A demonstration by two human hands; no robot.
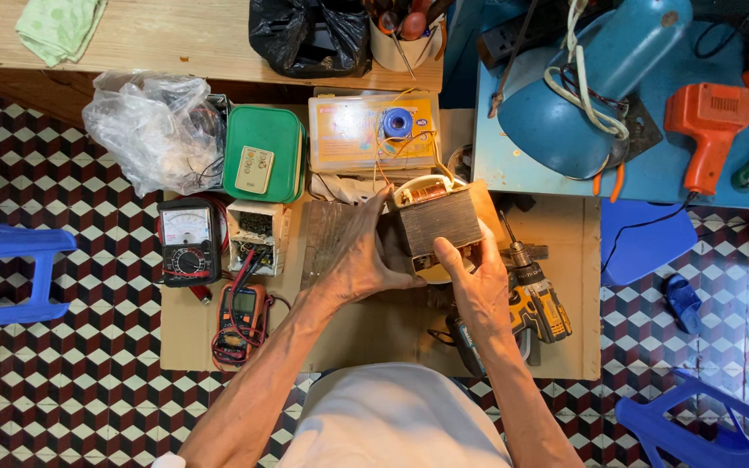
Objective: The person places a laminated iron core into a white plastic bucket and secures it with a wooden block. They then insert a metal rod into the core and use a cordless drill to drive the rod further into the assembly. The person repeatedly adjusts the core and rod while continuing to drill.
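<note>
Both-handed grip: left hand [359, 260] and right hand [472, 279] clamp the transformer [435, 221] near the cardboard sheet's [374, 334] top edge. Looks like mid-handling; next needs steady turning, I reckon.

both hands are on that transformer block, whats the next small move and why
Probably lift it slightly and turn it. The left hand and right hand grip the transformer from opposite sides over the cardboard sheet, and only its laminated face shows.

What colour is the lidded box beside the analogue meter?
Green box, with a pale remote lying on its lid; head view.
</note>
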